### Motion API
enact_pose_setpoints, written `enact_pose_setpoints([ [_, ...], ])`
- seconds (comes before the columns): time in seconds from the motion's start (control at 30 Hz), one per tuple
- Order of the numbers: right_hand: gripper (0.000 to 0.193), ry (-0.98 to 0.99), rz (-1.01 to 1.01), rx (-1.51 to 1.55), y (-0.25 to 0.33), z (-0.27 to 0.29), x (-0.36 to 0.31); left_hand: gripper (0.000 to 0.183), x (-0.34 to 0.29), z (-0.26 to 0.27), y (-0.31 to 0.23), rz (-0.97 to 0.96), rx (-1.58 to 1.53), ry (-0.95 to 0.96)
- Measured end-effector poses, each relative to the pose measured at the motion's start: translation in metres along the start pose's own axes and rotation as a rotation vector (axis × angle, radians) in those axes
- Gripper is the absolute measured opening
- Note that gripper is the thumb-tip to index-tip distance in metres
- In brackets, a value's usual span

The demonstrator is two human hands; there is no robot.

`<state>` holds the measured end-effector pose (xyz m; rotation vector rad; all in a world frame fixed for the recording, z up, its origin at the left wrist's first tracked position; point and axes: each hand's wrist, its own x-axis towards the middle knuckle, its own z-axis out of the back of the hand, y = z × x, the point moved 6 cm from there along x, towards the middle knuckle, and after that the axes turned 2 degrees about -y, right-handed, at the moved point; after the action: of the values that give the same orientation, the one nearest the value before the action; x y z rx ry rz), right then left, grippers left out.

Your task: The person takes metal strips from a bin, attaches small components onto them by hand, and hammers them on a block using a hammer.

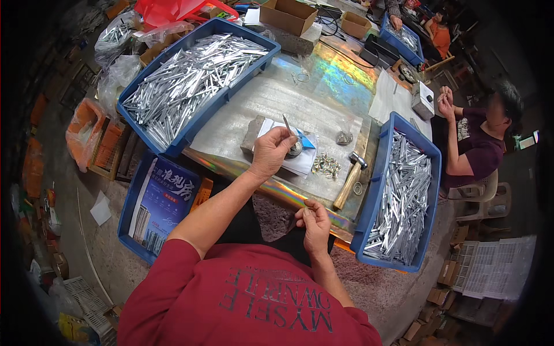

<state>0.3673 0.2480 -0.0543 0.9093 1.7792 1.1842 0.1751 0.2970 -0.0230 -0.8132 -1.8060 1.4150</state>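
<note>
My left hand (271, 153) is closed in a pinch over a small round metal piece (295, 149). A slim metal strip (286, 122) sticks up from its fingertips. Under this hand lie white paper (297, 166) and a grey block (251, 134), with a bit of blue (309, 140) beside the round piece. Closer to me, my right hand (313, 224) hangs at the table's front edge, its thumb and fingers pressed together; whatever they hold is too small to make out. Small metal parts (327, 166) are heaped between the hands and a wooden-handled hammer (350, 181).
Blue bins of silvery metal strips stand at left (225, 92) and right (359, 242). A small clear bag (344, 137) lies past the hammer. Another blue bin (128, 230) with a printed sheet sits low at left. A co-worker (479, 138) sits at right, behind the right bin.
</note>
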Motion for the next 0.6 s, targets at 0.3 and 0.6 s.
enact_pose_setpoints([
  [0.3, 0.020, -0.009, -0.020, -0.002, -0.005, 0.000, -0.001, 0.007, 0.000, 0.001, 0.004, -0.001, 0.042, -0.027],
  [0.6, 0.019, -0.031, 0.045, -0.077, 0.010, 0.006, 0.010, 0.009, -0.001, -0.006, -0.021, -0.128, 0.284, 0.045],
])
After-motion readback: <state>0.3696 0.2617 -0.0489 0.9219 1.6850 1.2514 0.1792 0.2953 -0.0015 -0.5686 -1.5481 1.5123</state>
